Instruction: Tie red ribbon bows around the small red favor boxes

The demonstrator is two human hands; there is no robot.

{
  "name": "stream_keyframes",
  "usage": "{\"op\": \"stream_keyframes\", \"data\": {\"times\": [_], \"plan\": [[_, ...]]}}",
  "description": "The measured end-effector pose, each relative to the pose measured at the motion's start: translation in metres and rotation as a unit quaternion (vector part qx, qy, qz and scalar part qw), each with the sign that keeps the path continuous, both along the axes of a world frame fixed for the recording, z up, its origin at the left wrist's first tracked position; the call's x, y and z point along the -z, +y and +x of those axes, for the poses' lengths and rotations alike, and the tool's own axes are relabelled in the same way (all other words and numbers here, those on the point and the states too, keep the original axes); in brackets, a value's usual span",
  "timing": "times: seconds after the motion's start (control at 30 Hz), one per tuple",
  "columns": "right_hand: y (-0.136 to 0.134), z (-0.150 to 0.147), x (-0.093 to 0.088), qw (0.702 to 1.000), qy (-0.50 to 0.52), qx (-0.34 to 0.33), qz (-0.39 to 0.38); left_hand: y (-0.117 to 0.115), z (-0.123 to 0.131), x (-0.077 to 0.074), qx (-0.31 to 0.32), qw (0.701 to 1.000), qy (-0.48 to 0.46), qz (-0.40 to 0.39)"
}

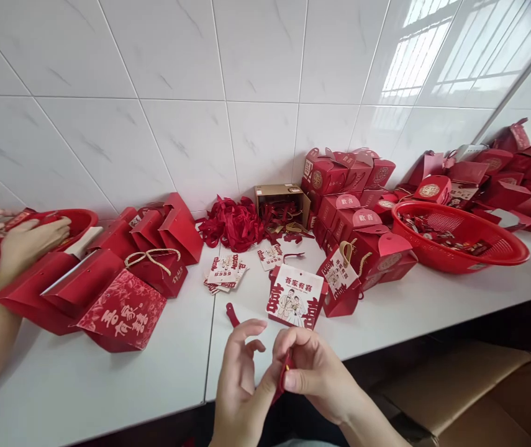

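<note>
Near the table's front edge my left hand (241,379) and my right hand (314,366) meet, both pinching a thin red ribbon (282,379) between thumb and fingers. One end of a red ribbon (232,314) lies on the white table (120,379) just beyond my left hand. A small red gift box with a printed couple (294,304) stands right behind my hands. Flat printed tags (225,272) lie spread further back.
Another person's hands (23,239) reach into a red basin (76,218) at far left, beside red paper bags (120,292). A ribbon pile (232,222), a cardboard box (280,200), stacked red boxes (353,211) and a red basket (461,239) line the wall. Brown cardboard (474,391) lies below.
</note>
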State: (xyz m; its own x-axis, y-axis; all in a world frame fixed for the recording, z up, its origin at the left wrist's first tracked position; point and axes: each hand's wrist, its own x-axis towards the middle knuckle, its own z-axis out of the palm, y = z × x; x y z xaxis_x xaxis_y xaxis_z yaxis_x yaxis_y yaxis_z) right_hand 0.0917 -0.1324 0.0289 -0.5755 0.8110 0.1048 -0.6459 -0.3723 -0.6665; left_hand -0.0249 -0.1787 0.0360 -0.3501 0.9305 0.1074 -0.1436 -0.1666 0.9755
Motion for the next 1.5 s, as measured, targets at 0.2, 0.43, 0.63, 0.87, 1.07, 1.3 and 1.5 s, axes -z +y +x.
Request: {"op": "stream_keyframes", "data": {"times": [0.2, 0.43, 0.63, 0.87, 1.07, 1.3, 1.5], "plan": [[-0.002, -0.001, 0.006, 0.999, 0.006, 0.046, 0.018, 0.002, -0.015, 0.010, 0.136, 0.990, -0.017, 0.014], [-0.003, 0.011, 0.005, 0.997, -0.064, -0.002, 0.052, 0.003, -0.031, 0.009, 0.309, 0.951, 0.020, -0.007], [-0.009, 0.015, 0.001, 0.994, -0.080, -0.062, 0.051, -0.005, -0.032, 0.013, 0.325, 0.944, -0.025, -0.047], [-0.015, 0.011, 0.010, 0.985, -0.052, -0.166, -0.005, 0.000, -0.018, 0.038, 0.372, 0.919, -0.125, -0.037], [-0.025, 0.028, 0.005, 0.998, -0.028, -0.056, 0.002, 0.027, -0.032, 0.027, 0.306, 0.951, -0.045, 0.028], [0.002, 0.073, -0.006, 0.965, -0.073, 0.242, 0.073, 0.126, -0.034, -0.019, 0.073, 0.985, 0.145, 0.057], [0.032, 0.081, 0.002, 0.930, -0.143, 0.332, 0.067, 0.165, -0.037, -0.005, 0.330, 0.943, 0.043, 0.029]]}}
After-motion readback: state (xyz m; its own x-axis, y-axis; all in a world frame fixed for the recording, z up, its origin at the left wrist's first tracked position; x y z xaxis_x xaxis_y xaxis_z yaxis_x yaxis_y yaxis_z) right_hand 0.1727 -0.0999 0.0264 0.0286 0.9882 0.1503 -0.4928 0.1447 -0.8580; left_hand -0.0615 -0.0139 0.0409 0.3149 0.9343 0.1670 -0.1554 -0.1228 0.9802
